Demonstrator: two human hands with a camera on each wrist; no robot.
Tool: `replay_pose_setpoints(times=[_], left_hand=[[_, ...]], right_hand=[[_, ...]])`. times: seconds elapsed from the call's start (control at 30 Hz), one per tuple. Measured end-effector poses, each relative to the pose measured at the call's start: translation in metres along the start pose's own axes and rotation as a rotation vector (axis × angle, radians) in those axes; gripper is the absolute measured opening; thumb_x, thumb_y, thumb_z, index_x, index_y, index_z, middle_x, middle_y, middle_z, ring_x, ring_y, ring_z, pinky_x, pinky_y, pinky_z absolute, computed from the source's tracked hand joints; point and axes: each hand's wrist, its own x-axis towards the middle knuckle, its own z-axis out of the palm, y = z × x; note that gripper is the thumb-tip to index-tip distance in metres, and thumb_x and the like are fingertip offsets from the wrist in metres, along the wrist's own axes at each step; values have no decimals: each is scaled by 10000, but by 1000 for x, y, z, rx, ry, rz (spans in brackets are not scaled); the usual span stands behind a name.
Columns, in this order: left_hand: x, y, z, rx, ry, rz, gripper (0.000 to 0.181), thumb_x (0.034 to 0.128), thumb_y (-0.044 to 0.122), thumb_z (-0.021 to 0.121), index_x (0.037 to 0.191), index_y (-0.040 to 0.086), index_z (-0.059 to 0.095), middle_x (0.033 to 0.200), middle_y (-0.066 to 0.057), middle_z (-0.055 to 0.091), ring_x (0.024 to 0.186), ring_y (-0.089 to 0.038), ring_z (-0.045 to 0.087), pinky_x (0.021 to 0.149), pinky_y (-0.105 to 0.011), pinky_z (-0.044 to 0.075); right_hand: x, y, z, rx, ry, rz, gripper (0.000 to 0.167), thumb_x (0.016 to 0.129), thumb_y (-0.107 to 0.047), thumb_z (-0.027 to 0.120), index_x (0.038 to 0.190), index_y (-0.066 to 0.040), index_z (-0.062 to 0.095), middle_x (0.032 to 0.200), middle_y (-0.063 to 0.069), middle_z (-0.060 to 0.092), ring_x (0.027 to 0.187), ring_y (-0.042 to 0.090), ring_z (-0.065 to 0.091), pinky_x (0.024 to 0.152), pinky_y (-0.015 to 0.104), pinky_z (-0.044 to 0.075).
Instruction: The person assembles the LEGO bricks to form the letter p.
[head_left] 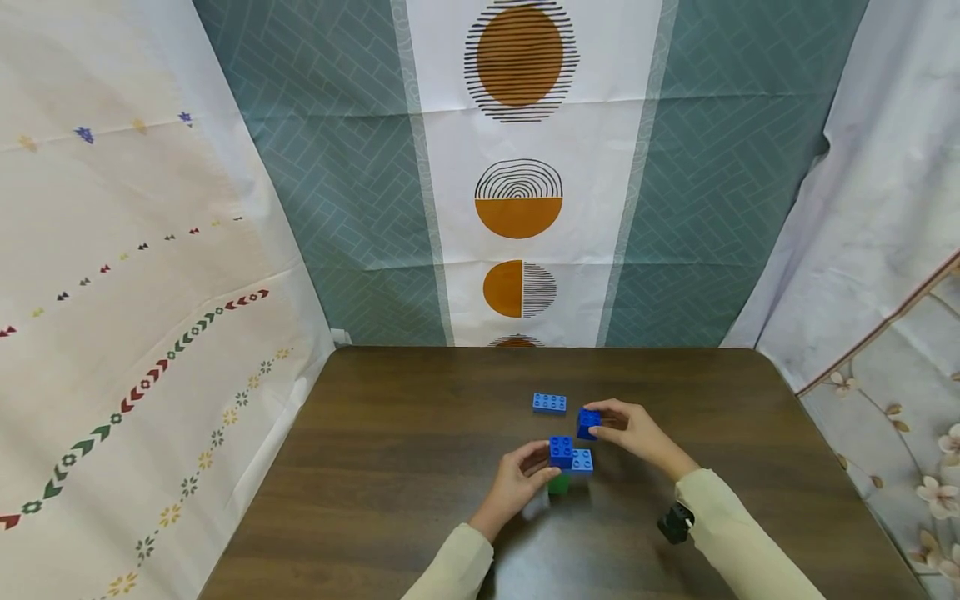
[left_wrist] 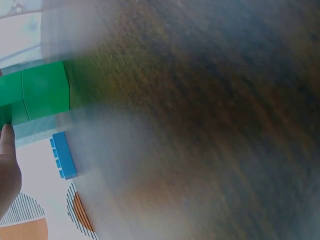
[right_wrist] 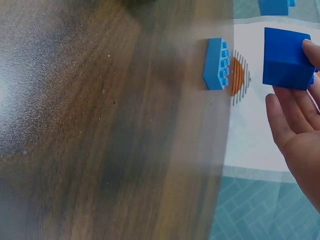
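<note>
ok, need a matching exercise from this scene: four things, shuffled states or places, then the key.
1. Left hand
2. Right hand
3. Light-blue plastic brick with eight visible studs
4. Green plastic section

A. lies on the brown wood-grain table, touching neither hand
B. holds the green-and-blue plastic block stack
C. under the stack's blue pieces
D. pinches a dark-blue plastic block

Pairs: 1-B, 2-D, 3-A, 4-C

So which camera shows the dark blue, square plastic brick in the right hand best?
The right wrist view: the dark blue, square plastic brick looks largest there, though fingers overlap one side. The head view shows it small, from above; the left wrist view misses it.
</note>
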Motion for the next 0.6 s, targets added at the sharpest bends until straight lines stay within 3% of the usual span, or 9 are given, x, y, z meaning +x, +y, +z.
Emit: replay_pose_setpoints(times=[0.33,0.6], left_hand=[[0,-1,0,-10,-7,12,351,884,25,673,1208,-81,593,1167,-251,627,1111,-381,597,944,-398,500],[1,-2,0,-26,-10,18,354,874,-1,675,1204,-96,589,1163,-272,622,1108,-403,592,947,-433,490]], right_hand=[[-14,-13,-4,4,2,-38,346,906,-165,683,1232,-74,614,1159,122,641,1033,281,633,910,434,527],[-24,-22,-7,-3,-23,-50,342,918,-154,667,1249,-94,603,1173,91,633,1041,256,631,903,291,530]])
